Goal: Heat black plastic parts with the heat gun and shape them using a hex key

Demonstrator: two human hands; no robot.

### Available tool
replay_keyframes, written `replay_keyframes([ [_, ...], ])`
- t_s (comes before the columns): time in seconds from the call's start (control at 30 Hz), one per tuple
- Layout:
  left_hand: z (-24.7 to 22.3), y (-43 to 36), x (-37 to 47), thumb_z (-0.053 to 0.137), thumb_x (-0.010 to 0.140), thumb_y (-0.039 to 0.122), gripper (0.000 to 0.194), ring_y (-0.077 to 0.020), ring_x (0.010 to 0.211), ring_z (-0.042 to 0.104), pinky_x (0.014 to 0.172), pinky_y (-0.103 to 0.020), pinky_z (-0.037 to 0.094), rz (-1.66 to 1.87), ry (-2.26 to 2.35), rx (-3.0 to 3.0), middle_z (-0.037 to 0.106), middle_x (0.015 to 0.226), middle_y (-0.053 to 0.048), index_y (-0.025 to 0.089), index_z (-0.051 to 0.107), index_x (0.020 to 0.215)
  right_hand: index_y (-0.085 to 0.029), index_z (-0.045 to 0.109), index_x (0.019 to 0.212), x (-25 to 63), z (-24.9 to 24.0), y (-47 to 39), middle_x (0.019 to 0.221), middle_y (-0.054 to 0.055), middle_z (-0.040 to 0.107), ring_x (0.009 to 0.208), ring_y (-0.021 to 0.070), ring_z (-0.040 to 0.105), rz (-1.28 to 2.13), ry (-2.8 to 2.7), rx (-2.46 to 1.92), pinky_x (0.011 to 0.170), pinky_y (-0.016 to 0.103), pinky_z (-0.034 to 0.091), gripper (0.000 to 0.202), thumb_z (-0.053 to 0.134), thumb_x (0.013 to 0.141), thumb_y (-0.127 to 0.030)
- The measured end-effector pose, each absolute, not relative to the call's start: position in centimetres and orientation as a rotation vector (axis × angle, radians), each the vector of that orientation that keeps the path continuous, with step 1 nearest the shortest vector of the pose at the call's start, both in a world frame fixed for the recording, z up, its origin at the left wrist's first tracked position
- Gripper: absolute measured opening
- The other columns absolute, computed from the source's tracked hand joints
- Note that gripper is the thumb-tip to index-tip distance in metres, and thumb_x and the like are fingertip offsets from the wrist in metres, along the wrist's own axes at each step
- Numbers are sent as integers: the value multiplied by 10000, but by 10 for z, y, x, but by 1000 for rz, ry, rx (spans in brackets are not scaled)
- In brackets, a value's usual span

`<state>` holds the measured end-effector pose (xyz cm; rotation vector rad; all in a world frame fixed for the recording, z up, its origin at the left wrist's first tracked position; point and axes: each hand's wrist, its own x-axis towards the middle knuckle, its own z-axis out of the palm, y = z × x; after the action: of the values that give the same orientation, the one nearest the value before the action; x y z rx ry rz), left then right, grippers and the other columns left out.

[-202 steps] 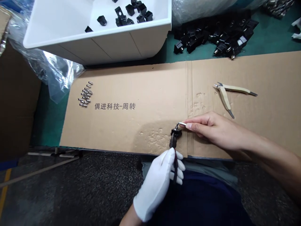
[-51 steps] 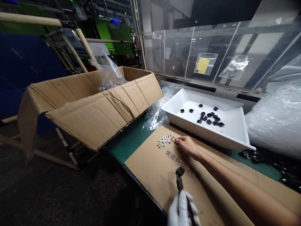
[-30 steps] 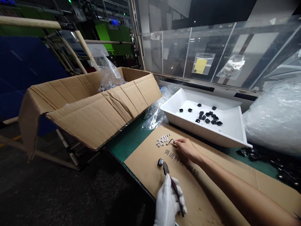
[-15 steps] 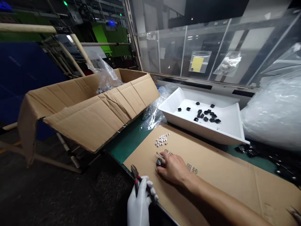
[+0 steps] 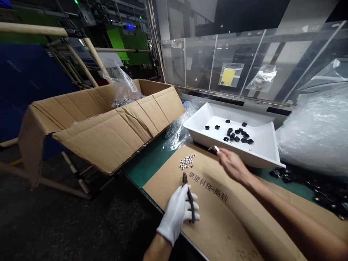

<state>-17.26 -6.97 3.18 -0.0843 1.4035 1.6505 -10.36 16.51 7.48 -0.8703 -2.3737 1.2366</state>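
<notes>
My left hand (image 5: 178,210), in a white glove, is closed around a pair of side cutters (image 5: 189,199). Their jaws point away from me, just short of a cluster of small silver metal nuts or inserts (image 5: 186,161) on the cardboard sheet (image 5: 168,181). My bare right hand (image 5: 233,165) hovers near the front wall of the white tray (image 5: 233,149). Its fingers pinch a small bent metal tool like a hex key (image 5: 214,148), hooked end to the left. Inside the tray lie several small black plastic parts (image 5: 237,139).
An open cardboard box (image 5: 122,139) with clear plastic inside stands to the left. Crumpled film (image 5: 178,127) lies between box and tray. At right are a large clear plastic bag (image 5: 318,127) and a heap of black parts (image 5: 323,190). A transparent panel (image 5: 201,58) rises behind.
My right hand has lifted from the cardboard and moved right towards the tray with the metal tool. The black part by its fingers no longer shows there. My left hand moved up and right with the cutters.
</notes>
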Motion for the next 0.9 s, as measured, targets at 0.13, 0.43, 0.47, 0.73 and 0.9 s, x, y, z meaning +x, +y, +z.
replay_keyframes([
  [0.13,27,-46,-189,522,959,441,259,-166,576,598,496,-321,545,1583,1323,-74,607,807,-37,190,515,1019,-148,654,1177,-117,19,129,878,19,688,651,138,635,1557,-2336,-842,605,289,551,317,570,1027,-414],
  [0.43,15,-26,-201,444,1006,423,249,-164,573,601,499,-310,549,1508,1224,-90,586,799,-28,187,524,1012,-166,639,1252,-144,-14,130,1255,88,656,1047,250,672,1773,-2149,-849,873,440,590,333,647,990,-372],
  [0.47,14,-26,-202,446,1007,421,250,-168,576,605,499,-314,553,1507,1222,-94,591,805,-32,184,526,1016,-165,640,1251,-145,-15,130,1255,87,656,1048,252,671,1780,-2148,-848,874,440,590,334,648,990,-373],
  [0.73,15,-26,-206,467,1010,423,262,-170,583,614,509,-309,553,1496,1193,-81,628,833,-55,177,548,1050,-168,646,1236,-148,-21,134,1241,88,663,1034,240,675,1803,-2184,-827,870,434,592,313,641,996,-368],
  [0.9,14,-27,-209,470,1010,408,255,-168,590,619,515,-302,554,1491,1158,-72,630,837,-57,170,558,1043,-159,658,1201,-147,-17,133,1195,80,680,1002,230,684,1752,-2264,-754,854,423,595,298,639,997,-376],
])
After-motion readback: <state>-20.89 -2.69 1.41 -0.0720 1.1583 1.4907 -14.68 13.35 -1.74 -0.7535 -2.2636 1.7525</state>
